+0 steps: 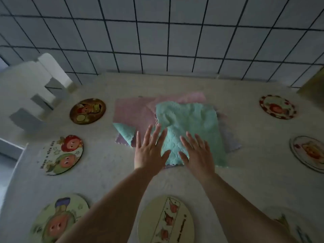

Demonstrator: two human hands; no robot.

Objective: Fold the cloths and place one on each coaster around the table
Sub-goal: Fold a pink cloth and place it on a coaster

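Observation:
A pile of cloths lies in the middle of the table. A mint-green cloth is on top, spread flat. Pink cloths and a lilac cloth stick out beneath it, and a second green corner shows at the left. My left hand and my right hand rest flat, fingers spread, on the near edge of the green cloth, holding nothing. Round picture coasters ring the table: a dark one, one at mid left, one at near left, one in front and two at right.
A white stepped object stands at the table's far left corner. The tiled wall runs behind the table. A yellowish object sits at the far right edge. The table's left edge drops off beside the coasters.

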